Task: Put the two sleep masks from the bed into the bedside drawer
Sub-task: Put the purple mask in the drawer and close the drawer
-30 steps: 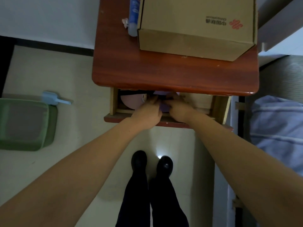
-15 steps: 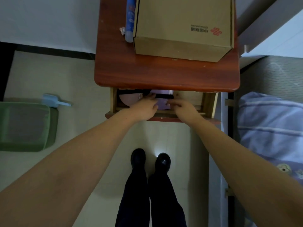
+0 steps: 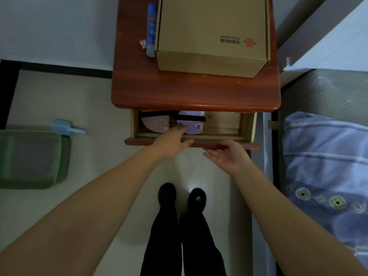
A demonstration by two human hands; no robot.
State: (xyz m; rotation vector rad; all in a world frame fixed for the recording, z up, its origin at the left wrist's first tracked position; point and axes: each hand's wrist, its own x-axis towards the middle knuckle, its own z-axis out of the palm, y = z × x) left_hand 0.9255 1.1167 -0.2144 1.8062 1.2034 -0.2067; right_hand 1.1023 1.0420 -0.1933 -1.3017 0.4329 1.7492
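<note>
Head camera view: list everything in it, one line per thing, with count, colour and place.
sleep masks: 2, one pink and one purple, side by side in the open drawer
drawer: 1, light wood inside with a reddish front, pulled out under the nightstand top
nightstand: 1, reddish-brown wood, top centre
cardboard box: 1, brown with a red logo, on the nightstand
tube: 1, blue, left of the box
bin: 1, green, on the floor at left
scoop: 1, light blue, beside the bin
bedding: 1, blue striped, on the bed at right
shoes: 2, black, on the floor
left hand: 1, fingertips at the purple mask
right hand: 1, open, at the drawer front
</note>
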